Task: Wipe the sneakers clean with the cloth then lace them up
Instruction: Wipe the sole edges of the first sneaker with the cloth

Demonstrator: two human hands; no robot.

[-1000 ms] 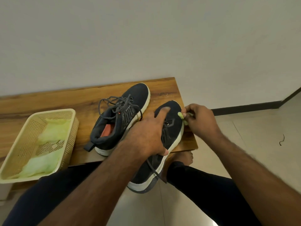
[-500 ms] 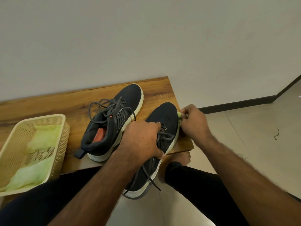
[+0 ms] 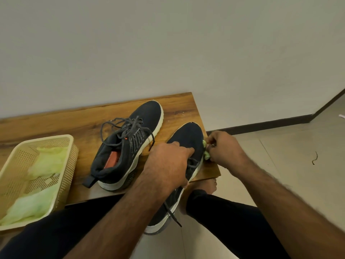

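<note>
Two dark sneakers with white soles lie on a wooden bench [image 3: 56,124]. The left sneaker [image 3: 128,144] rests on the bench with loose grey laces. The right sneaker [image 3: 188,139] hangs over the bench's front edge, heel toward me. My left hand [image 3: 168,165] grips its middle from above, index finger stretched toward the toe. My right hand [image 3: 224,150] pinches a small bunched green cloth [image 3: 205,152] against the shoe's right side by the sole.
A cream plastic basket [image 3: 11,165] holding light green cloths stands on the bench at the left. My dark-trousered legs and a bare foot [image 3: 205,186] are below the bench. Tiled floor [image 3: 289,146] lies to the right, a wall behind.
My right hand has slid the cloth back along the shoe's right edge, from the toe toward the middle. My left hand shifted its grip, the index finger stretching forward again. The camera view shifted slightly.
</note>
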